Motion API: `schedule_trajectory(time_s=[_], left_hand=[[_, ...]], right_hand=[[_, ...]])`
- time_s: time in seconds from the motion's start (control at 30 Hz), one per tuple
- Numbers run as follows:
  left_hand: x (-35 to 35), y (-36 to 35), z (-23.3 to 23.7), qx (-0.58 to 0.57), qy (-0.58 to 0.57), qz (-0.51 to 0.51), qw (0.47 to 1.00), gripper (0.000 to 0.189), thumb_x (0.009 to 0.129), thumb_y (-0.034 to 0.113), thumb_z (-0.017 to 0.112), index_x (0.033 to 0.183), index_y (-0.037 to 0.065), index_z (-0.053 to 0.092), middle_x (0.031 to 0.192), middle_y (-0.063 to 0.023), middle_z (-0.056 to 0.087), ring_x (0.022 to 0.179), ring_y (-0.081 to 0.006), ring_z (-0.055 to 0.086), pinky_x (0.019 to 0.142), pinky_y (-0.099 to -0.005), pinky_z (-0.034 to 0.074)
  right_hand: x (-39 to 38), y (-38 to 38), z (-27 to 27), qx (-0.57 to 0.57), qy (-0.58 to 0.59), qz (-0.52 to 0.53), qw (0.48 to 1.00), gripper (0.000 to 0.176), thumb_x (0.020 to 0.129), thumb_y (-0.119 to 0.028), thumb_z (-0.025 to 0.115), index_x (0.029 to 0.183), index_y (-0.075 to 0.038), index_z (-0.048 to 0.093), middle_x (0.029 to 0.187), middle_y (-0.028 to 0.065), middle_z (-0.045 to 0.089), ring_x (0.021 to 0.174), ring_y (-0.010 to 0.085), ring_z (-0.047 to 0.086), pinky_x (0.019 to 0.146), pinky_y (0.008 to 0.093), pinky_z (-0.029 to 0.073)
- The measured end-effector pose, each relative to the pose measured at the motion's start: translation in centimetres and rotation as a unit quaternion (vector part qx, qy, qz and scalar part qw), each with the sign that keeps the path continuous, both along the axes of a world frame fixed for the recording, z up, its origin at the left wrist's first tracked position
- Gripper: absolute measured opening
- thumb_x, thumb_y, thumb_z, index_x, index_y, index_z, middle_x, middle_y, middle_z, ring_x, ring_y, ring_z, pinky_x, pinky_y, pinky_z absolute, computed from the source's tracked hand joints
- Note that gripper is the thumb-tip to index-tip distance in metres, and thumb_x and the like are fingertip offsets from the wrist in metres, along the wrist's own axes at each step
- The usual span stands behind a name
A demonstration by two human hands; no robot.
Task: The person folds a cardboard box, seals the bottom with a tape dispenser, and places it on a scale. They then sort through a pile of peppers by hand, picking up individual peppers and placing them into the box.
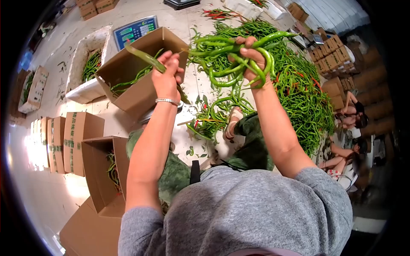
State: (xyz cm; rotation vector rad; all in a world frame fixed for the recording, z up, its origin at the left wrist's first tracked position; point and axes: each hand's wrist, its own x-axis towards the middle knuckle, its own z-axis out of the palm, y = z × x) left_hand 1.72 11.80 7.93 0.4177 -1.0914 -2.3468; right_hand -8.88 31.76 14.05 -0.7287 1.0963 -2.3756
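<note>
Head view: both forearms reach up and forward, elbows bent. The left hand (167, 79) (a bracelet sits at its wrist) is closed round one long green pepper (143, 55), which juts from the fist toward ten o'clock, over the open cardboard box (132, 96). The right hand (252, 62), at three o'clock from the left, is clenched tight on a bunch of peppers (211, 41); they fan out toward nine o'clock. The pepper heap (299, 89) lies at four o'clock.
</note>
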Motion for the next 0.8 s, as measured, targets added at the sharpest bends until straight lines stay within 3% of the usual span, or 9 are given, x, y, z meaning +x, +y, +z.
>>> schedule_trajectory(time_s=[0.1, 0.2, 0.27, 0.37, 0.5, 0.57, 0.63, 0.7, 0.8], left_hand=[[0.9, -4.7, 3.2, -0.119, 0.075, 0.179, 0.974, 0.033, 0.082, 0.0, 0.056, 0.113, -0.003, 0.047, 0.099, -0.0117, 0.06, 0.063, -0.0099, 0.054, 0.05, -0.0196, 0.044], [2.1, -10.6, 3.4, -0.181, 0.026, 0.374, 0.909, 0.033, 0.08, -0.003, 0.053, 0.113, -0.003, 0.046, 0.099, -0.0119, 0.059, 0.064, -0.0107, 0.053, 0.054, -0.0211, 0.045], [2.9, -12.8, 3.1, -0.164, 0.013, 0.443, 0.881, 0.034, 0.08, -0.002, 0.053, 0.113, -0.004, 0.045, 0.099, -0.0112, 0.058, 0.067, -0.0111, 0.052, 0.057, -0.0223, 0.045], [3.4, -14.5, 2.3, -0.174, -0.015, 0.451, 0.875, 0.035, 0.08, -0.001, 0.054, 0.113, -0.004, 0.044, 0.099, -0.0113, 0.058, 0.07, -0.0121, 0.053, 0.057, -0.0223, 0.045], [3.0, -15.2, 1.5, -0.142, 0.048, 0.402, 0.903, 0.035, 0.079, -0.001, 0.052, 0.113, -0.003, 0.044, 0.097, -0.0124, 0.058, 0.072, -0.0124, 0.054, 0.058, -0.0211, 0.046], [2.9, -15.2, 1.8, -0.12, 0.068, 0.376, 0.916, 0.038, 0.079, -0.001, 0.052, 0.116, -0.003, 0.041, 0.096, -0.0117, 0.059, 0.068, -0.0104, 0.052, 0.057, -0.0205, 0.045], [3.1, -14.9, 2.3, -0.064, 0.095, 0.312, 0.943, 0.036, 0.081, 0.001, 0.051, 0.115, 0.0, 0.04, 0.096, -0.0106, 0.06, 0.06, -0.0088, 0.052, 0.051, -0.0186, 0.04], [3.3, -15.0, 2.3, 0.008, 0.121, 0.262, 0.958, 0.035, 0.083, 0.007, 0.052, 0.117, 0.004, 0.042, 0.1, -0.0144, 0.06, 0.058, -0.0112, 0.053, 0.042, -0.0193, 0.035], [3.5, -15.8, 0.9, 0.108, 0.208, 0.175, 0.956, 0.027, 0.088, 0.021, 0.048, 0.112, 0.008, 0.049, 0.104, -0.0112, 0.06, 0.065, -0.0146, 0.052, 0.049, -0.0237, 0.037]], right_hand=[[-1.6, -3.1, 0.4, -0.049, -0.07, 0.002, 0.996, 0.017, 0.074, 0.004, 0.058, 0.083, -0.01, 0.056, 0.094, 0.0062, 0.058, 0.091, 0.028, 0.058, 0.068, 0.0412, 0.053], [-4.1, -7.4, 0.6, -0.077, -0.115, 0.064, 0.988, 0.016, 0.074, 0.002, 0.06, 0.084, -0.011, 0.057, 0.094, 0.0061, 0.061, 0.081, 0.0281, 0.061, 0.069, 0.0397, 0.054], [-4.3, -11.6, 1.0, -0.029, -0.14, -0.013, 0.99, 0.014, 0.074, -0.001, 0.062, 0.085, -0.009, 0.057, 0.089, 0.0078, 0.061, 0.076, 0.0269, 0.06, 0.064, 0.0386, 0.051], [-4.8, -17.3, 0.5, 0.002, -0.175, 0.025, 0.984, 0.021, 0.074, -0.008, 0.066, 0.091, 0.002, 0.057, 0.076, 0.0095, 0.055, 0.067, 0.0247, 0.054, 0.06, 0.036, 0.049], [-4.5, -23.0, -2.3, 0.098, -0.215, 0.05, 0.97, 0.024, 0.073, -0.021, 0.07, 0.085, -0.004, 0.059, 0.078, 0.0101, 0.062, 0.064, 0.0272, 0.061, 0.056, 0.0375, 0.052], [-5.7, -25.7, -5.9, 0.114, -0.295, 0.189, 0.93, 0.024, 0.075, -0.021, 0.068, 0.089, -0.004, 0.059, 0.084, 0.0137, 0.063, 0.073, 0.0343, 0.061, 0.065, 0.0483, 0.052], [-3.1, -26.5, -5.8, 0.297, -0.385, 0.105, 0.868, 0.026, 0.083, -0.022, 0.06, 0.104, -0.008, 0.054, 0.114, 0.0153, 0.055, 0.105, 0.038, 0.051, 0.084, 0.0677, 0.032], [-5.3, -27.1, -11.2, 0.308, -0.391, 0.106, 0.861, 0.024, 0.087, -0.028, 0.052, 0.106, -0.012, 0.052, 0.117, 0.0121, 0.051, 0.104, 0.0362, 0.049, 0.084, 0.0692, 0.028], [-5.0, -27.4, -12.0, 0.281, -0.421, -0.042, 0.861, 0.021, 0.09, -0.031, 0.046, 0.102, -0.015, 0.053, 0.107, 0.01, 0.052, 0.093, 0.0351, 0.049, 0.081, 0.0668, 0.032]])
